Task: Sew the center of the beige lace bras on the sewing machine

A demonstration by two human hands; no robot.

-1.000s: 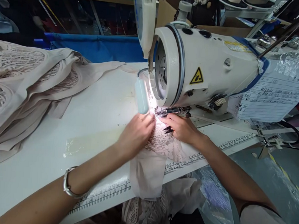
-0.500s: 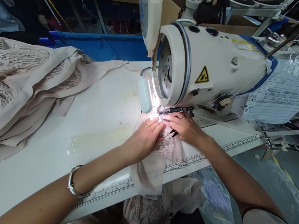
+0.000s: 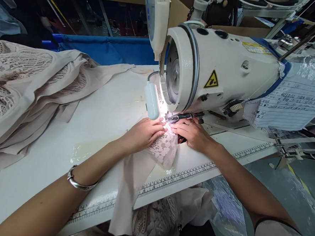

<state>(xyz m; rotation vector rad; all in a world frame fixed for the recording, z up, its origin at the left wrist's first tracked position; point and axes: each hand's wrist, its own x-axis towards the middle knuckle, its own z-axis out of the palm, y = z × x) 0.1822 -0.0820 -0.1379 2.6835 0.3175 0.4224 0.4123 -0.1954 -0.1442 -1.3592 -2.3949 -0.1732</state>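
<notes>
My left hand point(image 3: 146, 133) is closed at the left edge of a pale pink lace piece point(image 3: 163, 151), thumb and fingers pinching it beside the needle area. A plain strip of sheer fabric point(image 3: 127, 191) trails from it over the table's front edge. My right hand point(image 3: 195, 136) has its fingertips on the lace, close to the presser foot. Dark thread snips point(image 3: 182, 138) show partly under its curled fingers; the grip on them is mostly hidden. The white sewing machine point(image 3: 224, 70) stands over the lace, and a small lamp point(image 3: 152, 100) lights the stitching spot.
Beige lace garments point(image 3: 34, 85) lie heaped on the left of the white table point(image 3: 98, 128). A printed ruler tape point(image 3: 180, 178) runs along its front edge. More lace fabric point(image 3: 156, 217) hangs below. A handwritten sheet point(image 3: 295, 94) is at the right.
My left hand has shifted left and slightly up. The lace's lower end and the plain strip have swung left. My right hand has barely moved.
</notes>
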